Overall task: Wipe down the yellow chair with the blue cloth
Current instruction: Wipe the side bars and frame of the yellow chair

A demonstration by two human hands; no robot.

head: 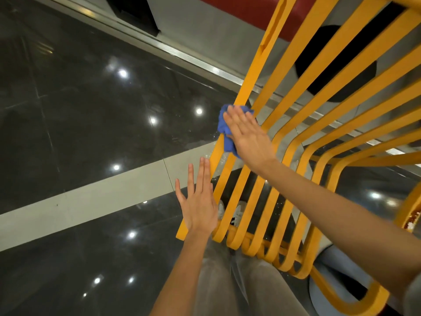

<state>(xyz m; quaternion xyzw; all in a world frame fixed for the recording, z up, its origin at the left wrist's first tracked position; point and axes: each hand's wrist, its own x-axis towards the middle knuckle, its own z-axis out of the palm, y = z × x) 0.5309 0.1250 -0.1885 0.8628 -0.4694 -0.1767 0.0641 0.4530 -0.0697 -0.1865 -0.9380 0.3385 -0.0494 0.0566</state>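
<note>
Your forearms are bare with no sleeves in sight, and you wear light grey trousers (230,286) and pale grey-white shoes (239,212), no rings or watch showing on either hand.

We see our right hand (246,135) reaching far, fingers straight and together, palm pressed flat on the blue cloth (224,131). Our left hand (198,201) is nearer, fingers straight and slightly spread, its fingertips touching the yellow chair (250,87). Both forearms are bare.
</note>
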